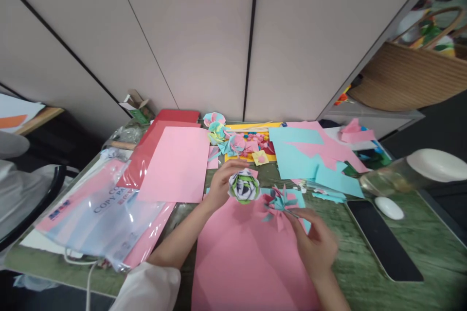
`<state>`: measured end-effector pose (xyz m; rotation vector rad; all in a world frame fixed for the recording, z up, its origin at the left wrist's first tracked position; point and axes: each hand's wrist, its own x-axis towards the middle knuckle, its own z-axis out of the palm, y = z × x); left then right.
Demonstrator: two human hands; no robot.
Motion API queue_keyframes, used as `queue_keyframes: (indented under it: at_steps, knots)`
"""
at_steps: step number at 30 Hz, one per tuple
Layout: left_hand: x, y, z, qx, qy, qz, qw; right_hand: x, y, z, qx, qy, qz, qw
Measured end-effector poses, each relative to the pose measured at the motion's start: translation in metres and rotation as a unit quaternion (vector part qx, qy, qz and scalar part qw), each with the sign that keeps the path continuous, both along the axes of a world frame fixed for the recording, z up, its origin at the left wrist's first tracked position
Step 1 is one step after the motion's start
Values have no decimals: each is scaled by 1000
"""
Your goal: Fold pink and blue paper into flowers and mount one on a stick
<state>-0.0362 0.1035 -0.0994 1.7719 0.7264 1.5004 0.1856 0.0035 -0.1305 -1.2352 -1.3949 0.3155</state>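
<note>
My left hand (222, 182) is closed on a rounded paper flower (243, 186) in white, green and purple, held above the top of a large pink sheet (251, 257). To the right, my right hand (316, 238) pinches a spiky pink and blue paper flower (280, 205) by its side, over the sheet's upper right part. A blue sheet shows under the pink one. Beyond my hands lie more paper flowers (237, 144) and a small yellow paper piece (260, 157).
Pink paper (175, 165) and a plastic paper bag (105, 214) lie left. At right are blue paper (294, 155), a lidded jar (394, 175), a white mouse (389, 208) and a black phone (385, 240). A grey partition (204, 34) stands behind.
</note>
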Motion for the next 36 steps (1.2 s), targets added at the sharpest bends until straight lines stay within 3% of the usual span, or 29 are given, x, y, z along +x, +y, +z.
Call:
queue_keyframes:
  at_steps: [12,24,36]
  knots:
    - [1,-4,4,-13,19,-15,1000,-1,0,1,14,-33,5,999]
    - [-2,-8,10,22,48,-24,998,-3,1,3,15,-23,14,1000]
    - [0,-17,23,-21,26,-45,998,-1,-1,0,9,-25,13,1000]
